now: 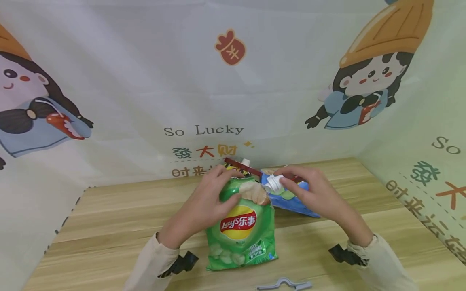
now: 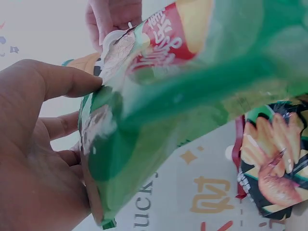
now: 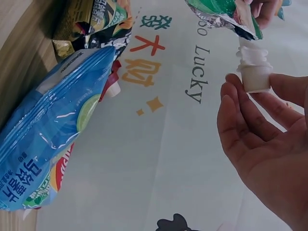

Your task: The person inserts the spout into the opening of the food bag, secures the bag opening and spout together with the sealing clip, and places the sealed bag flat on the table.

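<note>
A green Lay's chip bag [image 1: 247, 238] stands upright on the table, its top crumpled. My left hand [image 1: 209, 198] grips it near the top left; in the left wrist view the thumb and fingers [image 2: 72, 82] lie on either side of its edge. Pinched between the thumb and fingers of my right hand [image 1: 314, 190] is a white ridged plastic spout [image 3: 255, 72]. In the head view the spout is right at the bag's upper right corner, and in the right wrist view its far end meets the bag's silvery opening edge [image 3: 236, 21].
Behind the green bag lie a blue chip bag [image 1: 295, 204] and a black and yellow snack bag [image 2: 276, 163]. A dark red clip [image 1: 236, 163] with a white cap is on the snack bag. Near the front lies a grey clip piece [image 1: 285, 284]. A printed cloth wall [image 1: 145, 97] rises behind.
</note>
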A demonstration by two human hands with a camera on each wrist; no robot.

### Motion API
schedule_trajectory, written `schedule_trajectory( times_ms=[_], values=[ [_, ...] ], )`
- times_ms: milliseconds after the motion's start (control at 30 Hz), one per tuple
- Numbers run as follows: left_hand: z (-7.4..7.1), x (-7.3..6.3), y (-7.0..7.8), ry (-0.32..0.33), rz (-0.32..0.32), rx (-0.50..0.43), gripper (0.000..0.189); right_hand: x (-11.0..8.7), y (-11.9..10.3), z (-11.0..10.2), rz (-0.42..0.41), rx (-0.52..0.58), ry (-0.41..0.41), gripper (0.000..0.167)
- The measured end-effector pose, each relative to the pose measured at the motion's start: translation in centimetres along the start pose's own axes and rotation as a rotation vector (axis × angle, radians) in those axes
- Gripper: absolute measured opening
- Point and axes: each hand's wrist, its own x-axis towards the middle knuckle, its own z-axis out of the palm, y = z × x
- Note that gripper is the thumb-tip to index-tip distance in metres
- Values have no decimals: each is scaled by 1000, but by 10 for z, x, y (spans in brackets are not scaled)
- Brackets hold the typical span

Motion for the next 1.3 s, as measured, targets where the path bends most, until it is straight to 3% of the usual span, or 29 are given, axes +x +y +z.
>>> schedule_trajectory(
  times_ms=[600, 900, 1100, 1300],
  values=[
    [-8, -2, 6, 2, 19, 65, 36, -2, -1, 6, -58, 166, 94, 24],
    [-9, -2, 10, -5, 39, 106, 34, 2, -2, 13, -45, 138, -47, 19],
    [-8, -3, 12, 7, 63, 184, 36, 0, -8, 15, -79, 163, -71, 16],
    [-7, -5, 15, 0, 39, 231, 37, -3, -11, 13, -90, 166, -105, 15]
  ],
)
